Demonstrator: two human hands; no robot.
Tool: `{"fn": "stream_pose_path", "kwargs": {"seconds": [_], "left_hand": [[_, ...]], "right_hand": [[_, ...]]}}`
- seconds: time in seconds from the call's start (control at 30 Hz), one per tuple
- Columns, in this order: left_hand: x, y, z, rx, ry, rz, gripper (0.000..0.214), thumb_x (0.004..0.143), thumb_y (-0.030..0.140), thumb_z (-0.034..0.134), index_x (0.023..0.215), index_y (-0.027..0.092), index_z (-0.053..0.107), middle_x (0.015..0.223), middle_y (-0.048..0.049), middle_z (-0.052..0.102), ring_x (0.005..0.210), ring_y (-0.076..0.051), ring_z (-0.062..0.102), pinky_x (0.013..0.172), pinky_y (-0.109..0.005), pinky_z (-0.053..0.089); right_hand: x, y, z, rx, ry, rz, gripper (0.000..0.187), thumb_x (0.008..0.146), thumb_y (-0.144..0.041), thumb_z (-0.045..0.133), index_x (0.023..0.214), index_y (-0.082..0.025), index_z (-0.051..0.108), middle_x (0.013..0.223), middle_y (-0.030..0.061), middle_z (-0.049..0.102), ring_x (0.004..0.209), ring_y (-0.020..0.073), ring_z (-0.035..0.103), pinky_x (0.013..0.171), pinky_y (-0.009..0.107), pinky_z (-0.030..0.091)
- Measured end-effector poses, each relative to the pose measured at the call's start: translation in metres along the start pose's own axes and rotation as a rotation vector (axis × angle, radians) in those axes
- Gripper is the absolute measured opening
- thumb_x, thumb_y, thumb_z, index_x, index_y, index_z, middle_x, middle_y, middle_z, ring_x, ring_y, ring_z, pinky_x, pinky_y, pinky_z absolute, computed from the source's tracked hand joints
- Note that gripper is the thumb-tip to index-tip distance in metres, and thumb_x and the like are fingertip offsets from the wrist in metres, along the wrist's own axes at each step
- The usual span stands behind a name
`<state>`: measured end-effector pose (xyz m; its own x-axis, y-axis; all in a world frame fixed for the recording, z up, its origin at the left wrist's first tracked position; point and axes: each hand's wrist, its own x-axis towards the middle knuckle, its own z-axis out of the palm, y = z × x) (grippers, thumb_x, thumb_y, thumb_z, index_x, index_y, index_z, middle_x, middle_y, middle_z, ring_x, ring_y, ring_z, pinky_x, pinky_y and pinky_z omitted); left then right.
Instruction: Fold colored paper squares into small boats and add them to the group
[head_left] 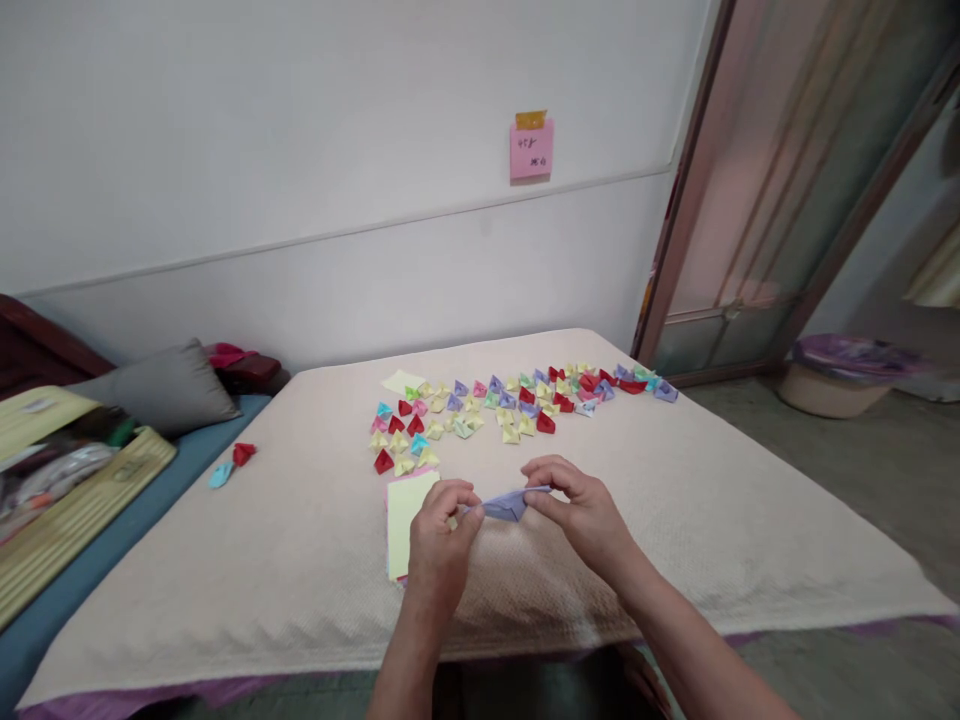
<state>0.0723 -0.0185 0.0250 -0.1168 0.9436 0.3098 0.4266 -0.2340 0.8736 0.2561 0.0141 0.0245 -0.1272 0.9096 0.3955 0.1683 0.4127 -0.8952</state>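
Between my hands is a folded purple paper boat (505, 505), held just above the cloth-covered table. My left hand (442, 530) pinches its left tip between thumb and fingers. The opposite tip is pinched by my right hand (577, 505). Partly behind my left hand lies a stack of coloured paper sheets (403, 520), pale yellow on top. Beyond the hands, many small folded paper boats (472, 405) in red, yellow, purple, blue, pink and green spread across the far part of the table.
A cream cloth (315, 540) covers the table. Toward its left edge lie a red folded paper (244, 454) and a light blue one (220, 475). A grey cushion (161, 385) and a filled box (75, 480) are at left. A pink note (531, 152) hangs on the wall.
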Motion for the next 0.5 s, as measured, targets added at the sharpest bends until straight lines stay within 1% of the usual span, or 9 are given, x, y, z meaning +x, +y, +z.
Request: {"fn": "stream_pose_path", "kwargs": {"seconds": [0.03, 0.1, 0.17, 0.23, 0.33, 0.5], "left_hand": [[0.0, 0.002, -0.001, 0.04, -0.015, 0.038, 0.006, 0.074, 0.019, 0.058, 0.069, 0.019, 0.062, 0.091, -0.003, 0.062, 0.09, -0.018, 0.055, 0.078, -0.028, 0.04], [0.001, 0.005, 0.0, 0.102, -0.063, 0.076, 0.007, 0.075, 0.019, 0.057, 0.071, 0.02, 0.063, 0.083, -0.0022, 0.063, 0.085, -0.018, 0.055, 0.077, -0.028, 0.039], [0.0, 0.008, 0.002, 0.13, -0.112, 0.093, 0.009, 0.077, 0.02, 0.057, 0.073, 0.02, 0.065, 0.075, -0.001, 0.062, 0.077, -0.017, 0.055, 0.071, -0.027, 0.039], [-0.002, 0.01, 0.005, 0.13, -0.131, 0.099, 0.011, 0.079, 0.023, 0.056, 0.074, 0.02, 0.066, 0.072, -0.0007, 0.063, 0.073, -0.016, 0.055, 0.069, -0.026, 0.038], [-0.005, 0.011, 0.009, 0.102, -0.13, 0.085, 0.014, 0.08, 0.025, 0.056, 0.073, 0.019, 0.067, 0.071, -0.0006, 0.063, 0.072, -0.015, 0.055, 0.067, -0.025, 0.038], [-0.007, 0.01, 0.008, 0.015, -0.168, 0.015, 0.015, 0.078, 0.027, 0.058, 0.07, 0.018, 0.067, 0.069, 0.0001, 0.063, 0.07, -0.014, 0.055, 0.065, -0.024, 0.038]], "right_hand": [[0.0, -0.001, 0.0, 0.015, -0.034, 0.033, 0.005, 0.072, -0.02, 0.06, 0.068, -0.019, 0.062, 0.083, 0.0033, 0.062, 0.082, 0.0185, 0.056, 0.076, 0.029, 0.04], [0.0, -0.002, 0.0, 0.031, -0.088, 0.094, 0.005, 0.072, -0.021, 0.059, 0.069, -0.019, 0.062, 0.071, 0.0007, 0.06, 0.072, 0.0167, 0.055, 0.07, 0.028, 0.04], [-0.001, -0.003, 0.002, 0.033, -0.104, 0.123, 0.006, 0.072, -0.021, 0.06, 0.067, -0.018, 0.062, 0.065, -0.0009, 0.058, 0.066, 0.0154, 0.052, 0.066, 0.026, 0.039], [-0.002, -0.005, 0.005, 0.044, -0.107, 0.129, 0.007, 0.07, -0.02, 0.06, 0.064, -0.018, 0.062, 0.063, -0.0017, 0.057, 0.065, 0.0145, 0.051, 0.065, 0.025, 0.038], [-0.003, -0.007, 0.008, 0.075, -0.119, 0.156, 0.007, 0.068, -0.02, 0.062, 0.062, -0.018, 0.062, 0.061, -0.0027, 0.056, 0.063, 0.0136, 0.049, 0.063, 0.024, 0.037], [-0.005, -0.008, 0.01, 0.141, -0.204, 0.261, 0.008, 0.068, -0.023, 0.064, 0.064, -0.017, 0.067, 0.061, -0.0015, 0.06, 0.063, 0.0142, 0.051, 0.062, 0.024, 0.037]]}}
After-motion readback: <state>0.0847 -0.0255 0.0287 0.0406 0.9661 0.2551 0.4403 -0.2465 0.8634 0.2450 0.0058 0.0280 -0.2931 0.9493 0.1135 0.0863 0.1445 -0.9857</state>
